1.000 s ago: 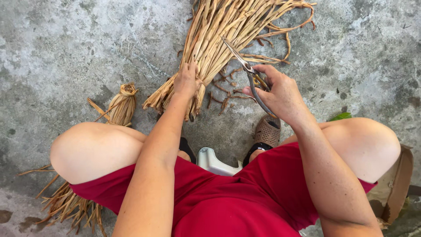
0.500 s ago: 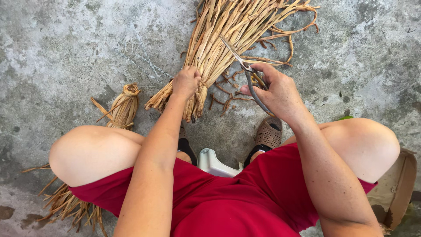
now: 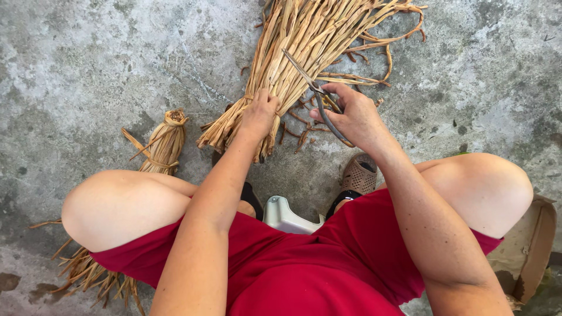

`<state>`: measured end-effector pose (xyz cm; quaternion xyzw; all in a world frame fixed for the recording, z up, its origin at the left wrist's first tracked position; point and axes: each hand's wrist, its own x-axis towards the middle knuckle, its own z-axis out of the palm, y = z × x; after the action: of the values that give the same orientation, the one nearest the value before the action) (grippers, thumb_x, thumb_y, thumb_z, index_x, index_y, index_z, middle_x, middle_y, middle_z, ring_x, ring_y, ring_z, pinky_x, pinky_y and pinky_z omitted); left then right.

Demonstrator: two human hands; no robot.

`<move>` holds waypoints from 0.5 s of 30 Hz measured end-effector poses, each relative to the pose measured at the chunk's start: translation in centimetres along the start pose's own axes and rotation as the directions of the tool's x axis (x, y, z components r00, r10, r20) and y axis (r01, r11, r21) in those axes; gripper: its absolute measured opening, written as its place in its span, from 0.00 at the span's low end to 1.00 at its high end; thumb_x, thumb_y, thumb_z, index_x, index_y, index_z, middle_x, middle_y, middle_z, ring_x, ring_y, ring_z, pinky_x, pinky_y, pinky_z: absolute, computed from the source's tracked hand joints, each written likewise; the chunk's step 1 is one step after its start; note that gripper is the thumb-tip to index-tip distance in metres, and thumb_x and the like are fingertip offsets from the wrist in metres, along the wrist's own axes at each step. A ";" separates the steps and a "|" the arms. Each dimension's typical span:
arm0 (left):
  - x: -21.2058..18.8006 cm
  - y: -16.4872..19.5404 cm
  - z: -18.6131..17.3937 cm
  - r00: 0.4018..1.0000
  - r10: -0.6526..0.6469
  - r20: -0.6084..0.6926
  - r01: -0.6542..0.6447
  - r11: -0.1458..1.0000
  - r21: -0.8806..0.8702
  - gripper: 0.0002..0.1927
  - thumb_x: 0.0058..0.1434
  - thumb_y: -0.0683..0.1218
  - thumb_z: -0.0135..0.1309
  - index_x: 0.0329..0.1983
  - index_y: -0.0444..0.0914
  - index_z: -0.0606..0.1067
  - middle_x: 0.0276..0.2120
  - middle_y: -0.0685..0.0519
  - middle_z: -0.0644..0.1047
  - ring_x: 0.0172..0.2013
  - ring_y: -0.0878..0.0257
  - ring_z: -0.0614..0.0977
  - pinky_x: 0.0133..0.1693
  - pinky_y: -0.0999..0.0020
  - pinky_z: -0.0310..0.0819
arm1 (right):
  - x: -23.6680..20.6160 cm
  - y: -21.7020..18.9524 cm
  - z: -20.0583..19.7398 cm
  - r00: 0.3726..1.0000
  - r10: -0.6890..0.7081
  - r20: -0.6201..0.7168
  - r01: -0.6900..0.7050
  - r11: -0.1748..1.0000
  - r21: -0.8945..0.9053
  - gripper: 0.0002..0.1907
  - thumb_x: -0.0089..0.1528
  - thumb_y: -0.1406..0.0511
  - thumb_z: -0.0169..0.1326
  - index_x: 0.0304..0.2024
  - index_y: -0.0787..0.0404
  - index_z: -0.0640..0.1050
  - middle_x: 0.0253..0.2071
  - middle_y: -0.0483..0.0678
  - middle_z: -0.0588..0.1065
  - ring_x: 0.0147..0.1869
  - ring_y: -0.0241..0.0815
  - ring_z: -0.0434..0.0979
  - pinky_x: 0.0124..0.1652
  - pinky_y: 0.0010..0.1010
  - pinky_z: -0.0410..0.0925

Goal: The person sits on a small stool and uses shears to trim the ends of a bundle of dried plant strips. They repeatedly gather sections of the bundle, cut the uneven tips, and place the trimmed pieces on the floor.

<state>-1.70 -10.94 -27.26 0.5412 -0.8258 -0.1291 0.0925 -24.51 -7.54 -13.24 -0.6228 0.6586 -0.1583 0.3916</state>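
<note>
Outdoors, on concrete floor [image 3: 88, 70]
Bundle [image 3: 298, 52]: dry tan stalks fanned out at the floor's top edge, cut ends ragged.
Left hand [image 3: 260, 114]: clamped on the bundle's lower end.
Right hand [image 3: 351, 117]: closed around scissors [image 3: 313, 88], blades parted against the stalks.
Box [image 3: 533, 246]: cardboard, right edge, contents hidden.

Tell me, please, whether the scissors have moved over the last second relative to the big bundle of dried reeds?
Yes, slightly. The scissors in the right hand have shifted left, so the blades lie further over the reed bundle, closer to the left hand.
</note>
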 end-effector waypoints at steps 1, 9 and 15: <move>-0.1 0.0 0.2 1.000 -0.010 -0.012 0.011 0.999 0.032 0.11 0.59 0.35 0.53 0.44 0.39 0.73 0.48 0.45 0.71 0.54 0.51 0.75 0.47 0.60 0.79 | 0.0 0.1 0.0 1.000 -0.025 -0.004 0.025 1.000 0.000 0.34 0.55 0.50 0.68 0.59 0.57 0.77 0.27 0.51 0.75 0.31 0.42 0.75 0.32 0.37 0.68; 0.1 0.9 0.7 0.984 0.160 -0.076 -0.127 0.938 0.322 0.07 0.57 0.40 0.54 0.40 0.37 0.74 0.41 0.47 0.73 0.48 0.52 0.76 0.47 0.59 0.78 | 0.4 0.6 1.0 0.997 0.052 0.054 -0.050 0.998 -0.047 0.35 0.54 0.47 0.66 0.59 0.56 0.76 0.27 0.51 0.77 0.31 0.43 0.78 0.32 0.38 0.68; 0.5 1.7 0.0 0.995 0.087 -0.037 -0.080 0.982 0.171 0.07 0.58 0.39 0.54 0.40 0.37 0.76 0.42 0.45 0.76 0.48 0.51 0.79 0.47 0.62 0.78 | 0.4 0.7 1.1 0.996 0.076 0.052 -0.075 0.997 -0.018 0.37 0.52 0.46 0.65 0.58 0.55 0.76 0.28 0.52 0.79 0.33 0.46 0.81 0.35 0.39 0.70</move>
<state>-3.41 -10.74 -26.74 0.5146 -0.8535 -0.0425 0.0699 -24.23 -7.49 -14.55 -0.6044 0.6725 -0.1215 0.4095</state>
